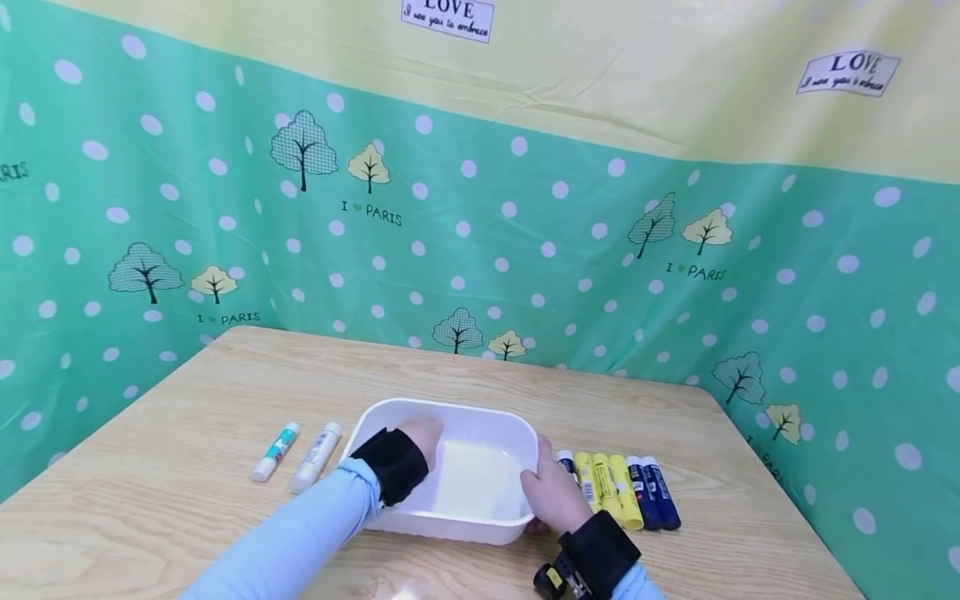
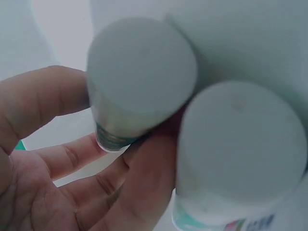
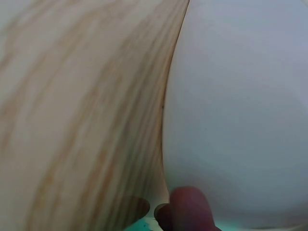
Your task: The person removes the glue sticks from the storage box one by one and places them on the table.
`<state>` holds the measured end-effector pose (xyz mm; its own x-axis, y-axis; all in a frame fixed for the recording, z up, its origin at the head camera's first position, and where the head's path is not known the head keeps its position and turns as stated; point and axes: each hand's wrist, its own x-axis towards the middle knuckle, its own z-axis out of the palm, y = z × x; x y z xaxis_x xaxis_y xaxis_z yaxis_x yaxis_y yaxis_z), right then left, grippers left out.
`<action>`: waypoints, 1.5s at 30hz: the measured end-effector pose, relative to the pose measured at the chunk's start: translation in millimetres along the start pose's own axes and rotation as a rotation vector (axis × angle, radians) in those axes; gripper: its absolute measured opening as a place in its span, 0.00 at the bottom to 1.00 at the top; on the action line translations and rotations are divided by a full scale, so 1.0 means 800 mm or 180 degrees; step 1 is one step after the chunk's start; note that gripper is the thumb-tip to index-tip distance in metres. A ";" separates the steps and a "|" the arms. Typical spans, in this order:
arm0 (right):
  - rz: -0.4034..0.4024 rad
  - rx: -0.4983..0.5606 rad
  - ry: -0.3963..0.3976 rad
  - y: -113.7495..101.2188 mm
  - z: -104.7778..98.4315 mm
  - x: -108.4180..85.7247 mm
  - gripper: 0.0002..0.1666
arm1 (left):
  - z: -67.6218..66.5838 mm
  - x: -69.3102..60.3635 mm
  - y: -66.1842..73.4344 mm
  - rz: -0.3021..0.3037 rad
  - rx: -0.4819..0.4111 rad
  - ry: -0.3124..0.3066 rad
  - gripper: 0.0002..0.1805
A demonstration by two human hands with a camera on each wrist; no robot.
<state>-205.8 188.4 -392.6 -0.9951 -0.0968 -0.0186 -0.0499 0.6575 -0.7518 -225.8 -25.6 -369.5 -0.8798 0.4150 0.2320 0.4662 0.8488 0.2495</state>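
Note:
A white plastic basin (image 1: 480, 529) stands on the wooden table between both hands. Inside its left part is my left hand (image 1: 424, 435), mostly hidden by the wrist band in the head view. In the left wrist view, that hand's thumb and fingers pinch a white-ended glue stick (image 2: 142, 72). A second glue stick (image 2: 240, 149) lies close beside it, against the fingers. My right hand (image 1: 557, 493) grips the basin's right side, thumb near the rim. In the right wrist view, a fingertip (image 3: 190, 209) touches the basin's white wall (image 3: 236, 106).
Left of the basin lie a white glue stick with a teal label (image 1: 277, 451) and a larger white one (image 1: 315, 457). To the right, a row of several yellow glue sticks (image 1: 606, 483) and dark blue glue sticks (image 1: 660, 492) lies close by the right hand. A patterned curtain hangs behind the table.

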 end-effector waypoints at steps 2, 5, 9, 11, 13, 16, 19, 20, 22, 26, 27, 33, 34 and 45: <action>0.0001 0.0003 -0.0006 0.000 0.000 0.000 0.36 | 0.011 0.007 -0.009 -0.0122 -0.0173 -0.0098 0.10; 0.0010 -0.0001 -0.0013 0.000 0.000 0.000 0.36 | 0.030 0.018 -0.023 -0.0255 -0.0381 -0.0210 0.12; 0.0011 -0.0005 -0.0020 0.001 0.000 0.000 0.36 | 0.040 0.026 -0.031 -0.0221 -0.0480 -0.0264 0.12; 0.0009 0.0000 -0.0024 0.001 0.000 0.000 0.36 | 0.038 0.025 -0.030 -0.0208 -0.0440 -0.0293 0.12; 0.0006 0.0007 -0.0022 0.001 0.000 0.000 0.36 | 0.035 0.025 -0.028 -0.0219 -0.0371 -0.0319 0.12; 0.0003 0.0020 -0.0012 0.000 0.000 0.000 0.36 | 0.032 0.025 -0.026 -0.0208 -0.0303 -0.0317 0.12; 0.0006 0.0023 -0.0003 -0.001 0.000 -0.001 0.36 | 0.034 0.026 -0.027 -0.0161 -0.0232 -0.0279 0.12; 0.0010 0.0021 -0.0006 -0.002 0.000 -0.001 0.36 | 0.034 0.026 -0.028 -0.0149 -0.0234 -0.0272 0.12; 0.0017 0.0017 -0.0011 -0.002 0.000 -0.001 0.36 | 0.035 0.026 -0.028 -0.0152 -0.0233 -0.0269 0.12; 0.0012 0.0018 -0.0015 -0.002 -0.001 -0.002 0.36 | 0.028 0.023 -0.023 -0.0232 -0.0287 -0.0329 0.12; 0.0010 0.0023 -0.0015 -0.002 -0.001 -0.002 0.36 | 0.025 0.021 -0.021 -0.0244 -0.0272 -0.0336 0.11; 0.0003 0.0041 -0.0012 -0.001 0.000 -0.001 0.35 | -0.004 0.007 0.002 -0.0375 -0.0313 -0.0428 0.11; 0.0002 0.0037 -0.0010 -0.001 0.000 -0.001 0.35 | -0.007 0.005 0.005 -0.0385 -0.0328 -0.0433 0.11; 0.0017 0.0033 -0.0006 -0.001 0.001 -0.001 0.36 | -0.010 0.000 0.007 -0.0186 -0.0196 -0.0336 0.10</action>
<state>-205.1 187.4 -392.1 -0.9952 -0.0947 -0.0238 -0.0437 0.6502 -0.7585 -222.4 -23.5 -360.6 -0.9090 0.4003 0.1159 0.4158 0.8521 0.3178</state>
